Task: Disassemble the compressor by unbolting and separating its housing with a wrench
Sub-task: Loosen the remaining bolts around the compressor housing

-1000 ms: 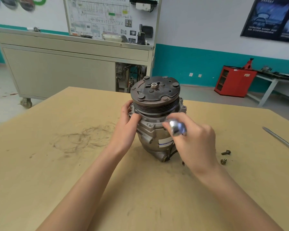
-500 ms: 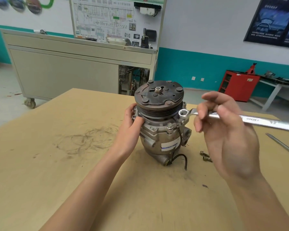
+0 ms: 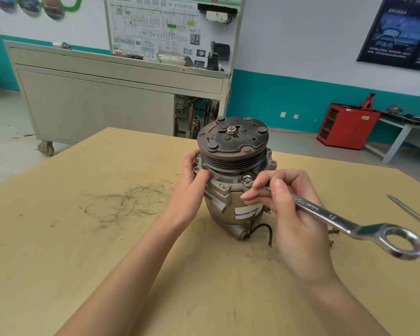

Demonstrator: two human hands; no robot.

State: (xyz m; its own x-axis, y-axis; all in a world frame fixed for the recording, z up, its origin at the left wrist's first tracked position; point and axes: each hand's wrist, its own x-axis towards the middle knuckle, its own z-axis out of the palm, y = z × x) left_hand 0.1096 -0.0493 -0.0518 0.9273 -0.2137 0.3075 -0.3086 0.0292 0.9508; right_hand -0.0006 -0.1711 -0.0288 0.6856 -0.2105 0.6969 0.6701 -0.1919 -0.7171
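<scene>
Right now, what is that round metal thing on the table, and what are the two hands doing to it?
The picture comes from a camera worn on a person's head, looking down at their own hands. The round metal thing is a compressor, a car part, standing upright on a wooden table. The left hand grips its side to steady it. The right hand holds a shiny wrench, with one end at a bolt on the compressor's rim. A few loose bolts lie on the table behind that hand, partly hidden. A thin metal rod lies at the right edge.
</scene>
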